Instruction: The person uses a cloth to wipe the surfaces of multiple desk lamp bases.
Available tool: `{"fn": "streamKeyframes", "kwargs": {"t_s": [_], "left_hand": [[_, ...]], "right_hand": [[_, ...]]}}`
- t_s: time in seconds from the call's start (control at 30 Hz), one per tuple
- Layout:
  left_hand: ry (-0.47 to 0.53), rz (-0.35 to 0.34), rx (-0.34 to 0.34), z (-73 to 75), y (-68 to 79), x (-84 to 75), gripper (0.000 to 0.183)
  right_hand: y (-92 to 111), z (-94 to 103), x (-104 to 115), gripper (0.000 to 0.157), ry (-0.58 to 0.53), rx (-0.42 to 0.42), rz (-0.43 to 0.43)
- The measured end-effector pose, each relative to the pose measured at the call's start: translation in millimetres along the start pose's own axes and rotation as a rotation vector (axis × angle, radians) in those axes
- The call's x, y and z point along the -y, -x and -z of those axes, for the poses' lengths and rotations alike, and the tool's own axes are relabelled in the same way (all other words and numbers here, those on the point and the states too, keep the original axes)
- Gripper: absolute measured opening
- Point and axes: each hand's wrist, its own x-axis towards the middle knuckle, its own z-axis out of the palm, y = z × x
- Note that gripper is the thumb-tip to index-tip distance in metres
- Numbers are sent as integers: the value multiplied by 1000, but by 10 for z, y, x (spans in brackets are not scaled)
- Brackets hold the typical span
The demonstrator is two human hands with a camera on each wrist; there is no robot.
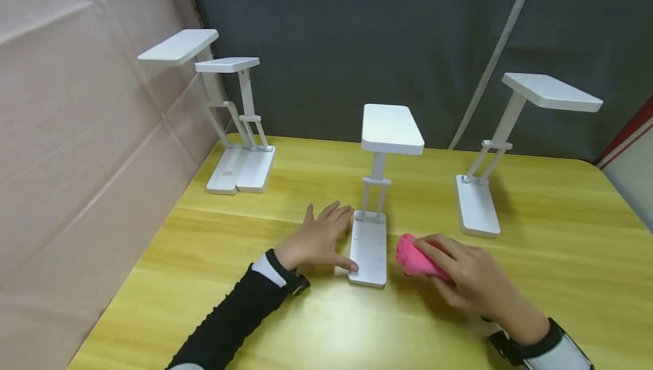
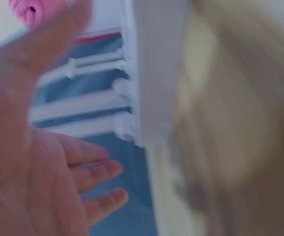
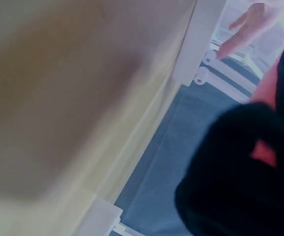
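In the head view, a white folding desk lamp (image 1: 368, 245) stands in the middle of the table, its flat head (image 1: 391, 126) raised above the base. My left hand (image 1: 318, 239) is spread at the base's left side, fingers straight, with the thumb at the base's front left corner; whether it presses there I cannot tell. To the right of that base, my right hand (image 1: 469, 279) grips a bunched pink cloth (image 1: 415, 256), apart from the lamp. The left wrist view shows the cloth (image 2: 31, 12) beyond the thumb. A dark blurred shape covers much of the right wrist view.
Two similar white lamps (image 1: 255, 169) stand side by side at the back left. Another white lamp (image 1: 478, 205) stands at the right. The yellow wood-grain table (image 1: 285, 324) meets a dark curtain (image 1: 326, 47) behind and a pale cloth wall (image 1: 92, 160) on the left.
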Motion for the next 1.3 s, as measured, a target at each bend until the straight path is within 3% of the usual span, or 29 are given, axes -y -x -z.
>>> {"fn": "streamKeyframes", "kwargs": {"t_s": [0.1,0.17,0.4,0.6,0.8,1.1,1.3], "left_hand": [[90,-42,61,-12,-76,117,126],[96,-69,100,-17,-130,152,131],[53,-49,175,12,-216,152,134],[75,-13,196,-30,-213,142,133],[-12,-7,186,-21,-224,123,132],[-19,-1,177,-21,-223,138,133],[-15,-4,170,-32,-224,158,133]], "right_hand": [[-142,-35,-142,51,-29,100,-25],[-254,-84,-217,56,-35,167,-43],[-513,-377,-305,44,1,334,-86],[-499,-502,-232,43,-13,362,-153],[-395,-422,-82,43,-74,398,-175],[-187,-336,168,41,-203,356,-75],[-241,-243,186,35,-354,436,-47]]}}
